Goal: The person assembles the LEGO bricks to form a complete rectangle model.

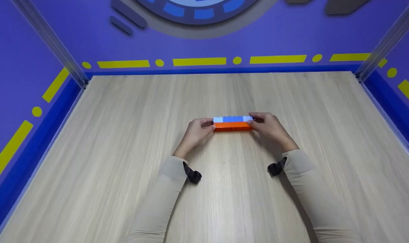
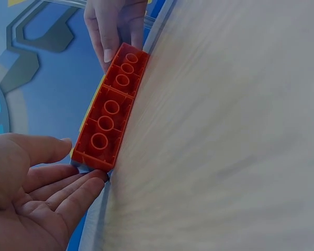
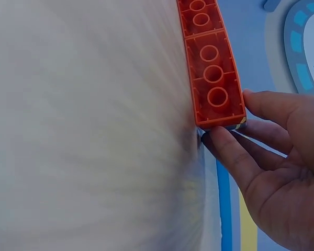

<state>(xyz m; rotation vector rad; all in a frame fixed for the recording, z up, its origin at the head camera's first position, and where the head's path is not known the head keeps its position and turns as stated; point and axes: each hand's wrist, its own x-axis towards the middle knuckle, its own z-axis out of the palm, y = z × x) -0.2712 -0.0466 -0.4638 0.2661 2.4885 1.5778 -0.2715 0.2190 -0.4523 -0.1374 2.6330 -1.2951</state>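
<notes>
A bar of toy building bricks is held between both hands over the wooden table (image 1: pixel 231 189). Its orange-red bricks (image 1: pixel 233 127) lie along the near side in the head view, with a blue brick (image 1: pixel 233 119) and a pale brick (image 1: pixel 218 119) behind them. The left hand (image 1: pixel 197 131) pinches the left end between thumb and fingers. At the other end, the right hand (image 1: pixel 269 127) pinches with its thumb and fingers. Both wrist views show the hollow undersides of two orange-red bricks (image 2: pixel 105 123), set end to end, with round tubes inside.
Blue-purple panels (image 1: pixel 204 47) with yellow dashes stand behind the table and along both sides. Metal corner posts (image 1: pixel 52 40) rise at the back corners. A small black wrist camera (image 1: pixel 193 175) sits on the left sleeve, and another black camera (image 1: pixel 275 168) on the right.
</notes>
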